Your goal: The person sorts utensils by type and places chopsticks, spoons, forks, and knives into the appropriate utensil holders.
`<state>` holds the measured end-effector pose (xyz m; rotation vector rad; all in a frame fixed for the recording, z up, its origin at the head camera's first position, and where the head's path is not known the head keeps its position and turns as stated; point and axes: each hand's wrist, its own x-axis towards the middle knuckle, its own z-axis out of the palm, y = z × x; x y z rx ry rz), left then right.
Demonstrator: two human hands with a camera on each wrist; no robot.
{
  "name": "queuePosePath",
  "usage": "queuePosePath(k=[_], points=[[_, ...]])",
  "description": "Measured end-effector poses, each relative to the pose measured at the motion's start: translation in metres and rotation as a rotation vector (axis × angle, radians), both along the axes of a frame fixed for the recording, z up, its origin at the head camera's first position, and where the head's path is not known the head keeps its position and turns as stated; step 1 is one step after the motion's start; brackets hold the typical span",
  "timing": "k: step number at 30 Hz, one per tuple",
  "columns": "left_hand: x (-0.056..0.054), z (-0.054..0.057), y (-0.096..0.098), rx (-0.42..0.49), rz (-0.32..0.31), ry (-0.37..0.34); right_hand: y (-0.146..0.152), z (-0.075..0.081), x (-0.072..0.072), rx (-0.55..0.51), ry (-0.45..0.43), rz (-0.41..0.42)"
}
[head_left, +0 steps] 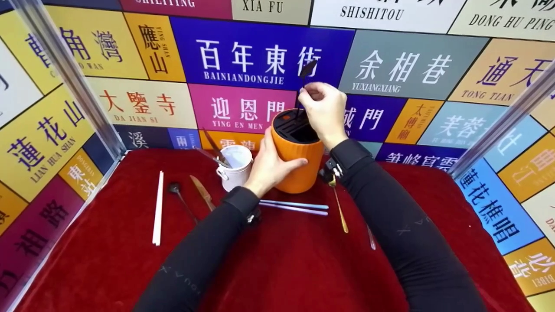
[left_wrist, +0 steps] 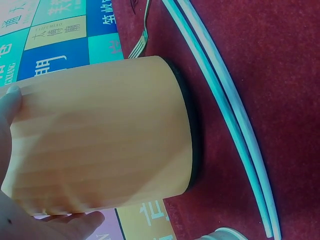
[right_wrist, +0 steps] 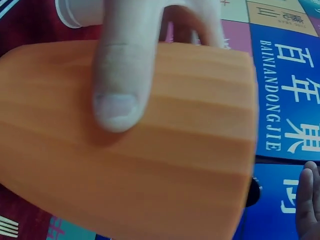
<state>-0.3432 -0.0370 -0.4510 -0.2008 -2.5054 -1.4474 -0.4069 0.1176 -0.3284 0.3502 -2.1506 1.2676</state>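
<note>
An orange ribbed utensil holder [head_left: 297, 167] with a black slotted top [head_left: 292, 125] stands on the red cloth. My left hand [head_left: 274, 167] grips its side, thumb across the front and fingers round the left; the left thumb [right_wrist: 122, 85] lies on the ribs in the right wrist view. Above the slots, my right hand [head_left: 324, 106] pinches the thin handle of a black spoon [head_left: 308, 69], bowl upward. The handle's lower end reaches the holder's top, partly hidden by the fingers.
Left of the holder is a white cup [head_left: 236, 162] with utensils in it. White chopsticks [head_left: 158, 210], a dark spoon [head_left: 174, 188] and a knife [head_left: 200, 188] lie further left. Bluish chopsticks [head_left: 299, 207] lie in front, a gold fork [head_left: 339, 203] to the right. A printed wall stands behind.
</note>
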Motion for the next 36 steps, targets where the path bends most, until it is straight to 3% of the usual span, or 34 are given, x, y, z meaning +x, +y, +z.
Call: queuePosePath(k=[19, 36], points=[[0.0, 0.001, 0.0, -0.003, -0.004, 0.009, -0.002, -0.021, 0.0, 0.24, -0.177, -0.051], [-0.001, 0.001, 0.0, 0.001, -0.014, -0.001, -0.001, -0.029, -0.001, 0.32, -0.234, -0.073]])
